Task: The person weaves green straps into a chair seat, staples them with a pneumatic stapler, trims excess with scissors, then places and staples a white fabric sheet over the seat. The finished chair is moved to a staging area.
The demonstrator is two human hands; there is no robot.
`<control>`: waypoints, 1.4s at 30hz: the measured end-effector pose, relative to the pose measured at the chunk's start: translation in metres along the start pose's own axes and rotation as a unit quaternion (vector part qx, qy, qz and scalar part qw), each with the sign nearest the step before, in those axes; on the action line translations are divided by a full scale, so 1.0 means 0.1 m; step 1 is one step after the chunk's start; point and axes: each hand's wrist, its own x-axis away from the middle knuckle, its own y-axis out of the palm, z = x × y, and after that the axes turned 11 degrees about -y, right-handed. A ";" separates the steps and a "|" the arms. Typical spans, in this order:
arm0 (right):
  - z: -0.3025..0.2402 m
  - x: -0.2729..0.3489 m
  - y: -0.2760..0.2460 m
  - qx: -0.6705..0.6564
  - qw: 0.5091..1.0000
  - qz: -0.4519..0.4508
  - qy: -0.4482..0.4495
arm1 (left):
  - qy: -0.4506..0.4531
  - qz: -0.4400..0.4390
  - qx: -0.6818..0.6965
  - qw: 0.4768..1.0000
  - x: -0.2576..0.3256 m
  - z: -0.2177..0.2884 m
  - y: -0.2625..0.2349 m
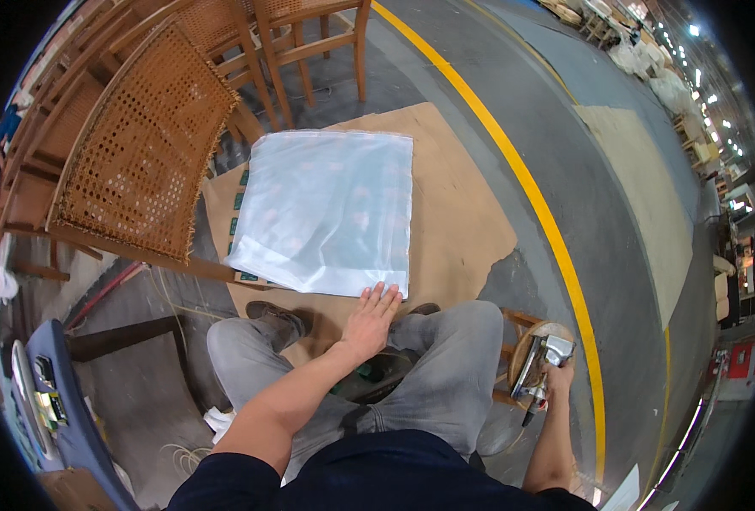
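A clear plastic bag (326, 209) lies flat on a sheet of brown cardboard (458, 230) on the grey floor in front of my knees. My left hand (369, 319) reaches forward with fingers spread, its fingertips at the bag's near edge. My right hand (556, 375) hangs low at my right side, shut on a metal staple gun (537, 362) that rests over a small round wooden stool (522, 341). I am seated, grey trousers and brown shoes in view.
Wooden chairs with woven cane backs (143, 140) stand close on the left and behind the bag. A yellow line (522, 179) runs across the floor at right. A blue object (58, 400) sits at lower left. Wrapped furniture stands far right.
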 end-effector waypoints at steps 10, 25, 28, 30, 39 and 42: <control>-2.25 0.30 0.49 -0.103 0.925 -0.268 -0.250 | -0.003 -0.007 0.103 0.995 0.12 -0.17 0.03; -3.05 0.61 2.13 0.235 0.662 -0.587 -0.402 | 0.012 -0.005 0.182 0.983 0.10 -0.25 0.07; -2.99 0.61 2.17 0.225 0.647 -0.578 -0.444 | 0.014 0.003 0.196 0.980 0.10 -0.27 0.12; -2.95 0.60 2.19 0.225 0.645 -0.582 -0.441 | 0.017 0.005 0.202 0.979 0.09 -0.26 0.12; -2.94 0.60 2.15 0.181 0.673 -0.558 -0.451 | 0.017 -0.001 0.165 0.986 0.08 -0.27 0.12; -3.03 0.48 2.14 0.180 0.706 -0.517 -0.450 | 0.020 -0.004 0.156 0.988 0.07 -0.26 0.13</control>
